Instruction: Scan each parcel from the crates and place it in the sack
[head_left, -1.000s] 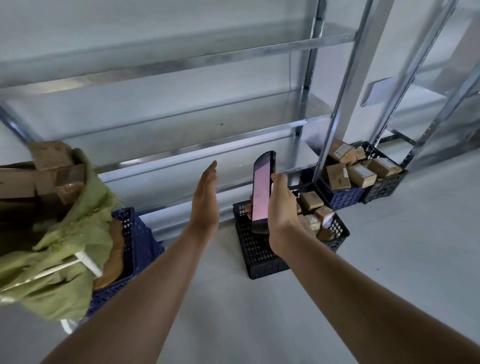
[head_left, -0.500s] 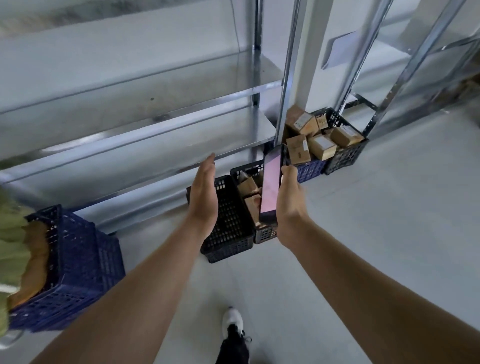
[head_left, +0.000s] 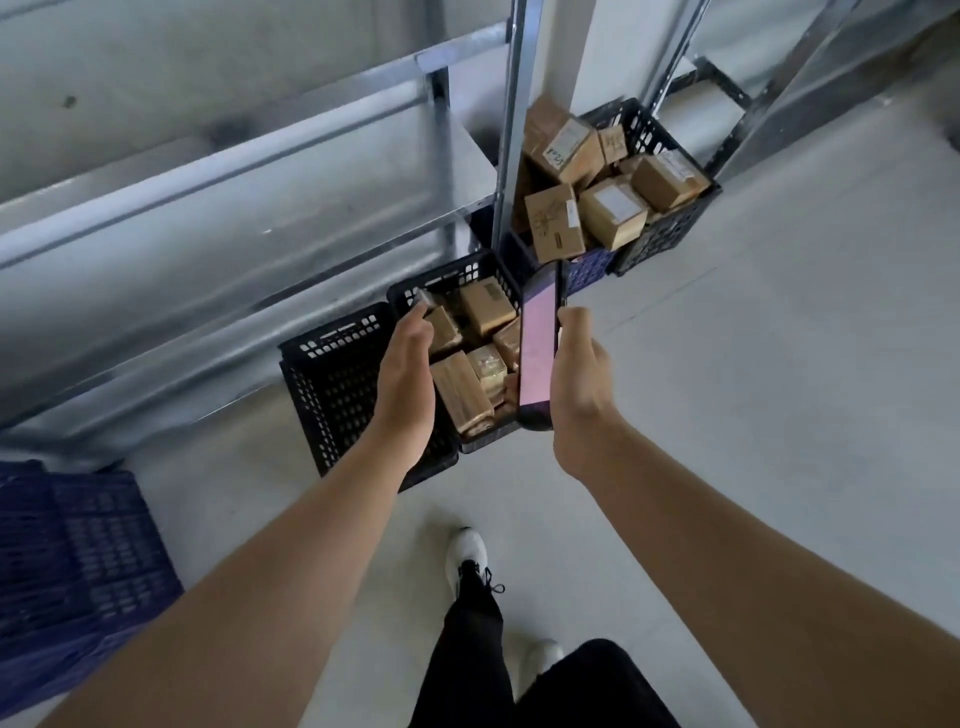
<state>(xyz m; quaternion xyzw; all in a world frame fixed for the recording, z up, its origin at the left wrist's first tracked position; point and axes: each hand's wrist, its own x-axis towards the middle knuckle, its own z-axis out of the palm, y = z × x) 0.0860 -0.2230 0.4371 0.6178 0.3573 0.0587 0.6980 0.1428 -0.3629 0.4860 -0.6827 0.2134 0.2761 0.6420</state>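
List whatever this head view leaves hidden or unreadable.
- Sack: outside the frame.
- Parcel labels: too small and blurred to read.
- Scanner screen: seen nearly edge-on in the right hand, only a pink glow.
- Left hand: whether its fingers touch a parcel is unclear.
- Blue crate: cut off by the left edge, contents unseen.

Nothing is legible: white labels (head_left: 613, 199) and a scrawl (head_left: 557, 154) on the parcels (head_left: 551, 222) are blurred; the phone (head_left: 537, 353) shows only plain pink.

Three black crates (head_left: 332, 379), two blue crates (head_left: 78, 561), roughly a dozen cardboard parcels (head_left: 488, 306) and one phone (head_left: 537, 353) are showing.
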